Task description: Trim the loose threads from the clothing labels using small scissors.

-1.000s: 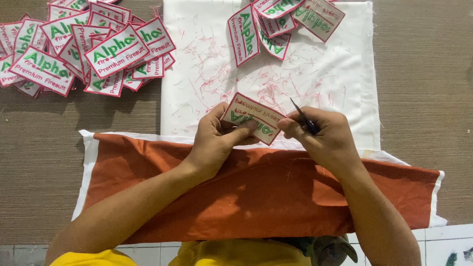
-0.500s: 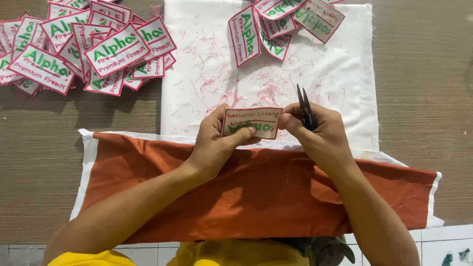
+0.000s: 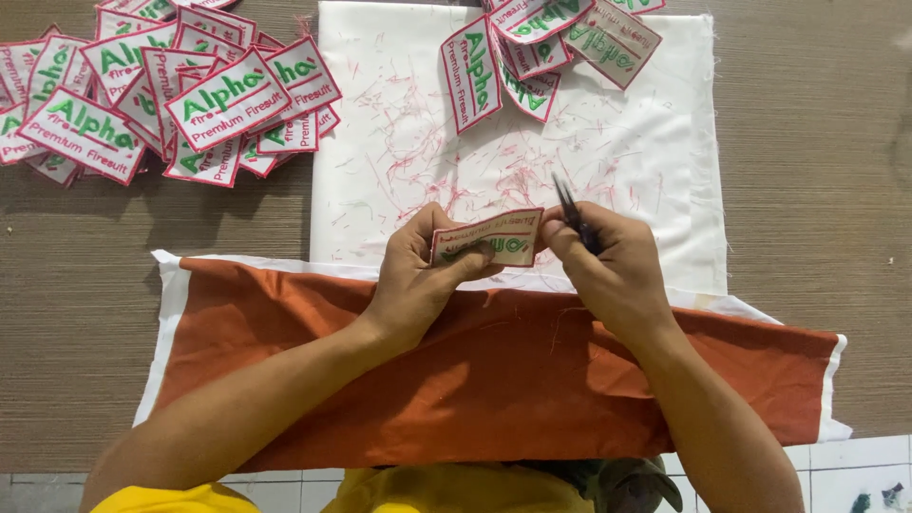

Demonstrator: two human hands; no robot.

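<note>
My left hand [image 3: 418, 271] pinches a white embroidered patch [image 3: 489, 236] with a red border and green lettering, held tilted above the white cloth [image 3: 627, 161]. My right hand [image 3: 608, 266] grips small dark thread snips [image 3: 568, 211] beside the patch's right edge, blades pointing up and away. Both forearms rest over an orange cloth [image 3: 494, 380] spread in front of me.
A big heap of similar patches [image 3: 161, 95] lies at the upper left on the brown woven surface. A smaller pile of patches [image 3: 541, 43] sits at the top of the white cloth, which is littered with red thread trimmings [image 3: 427, 161]. Tiled floor [image 3: 855, 465] shows at the lower right.
The patch has been turned from a slanted, face-up position to nearly edge-on. The snips swung from pointing up-left to pointing more upright beside the patch's right end.
</note>
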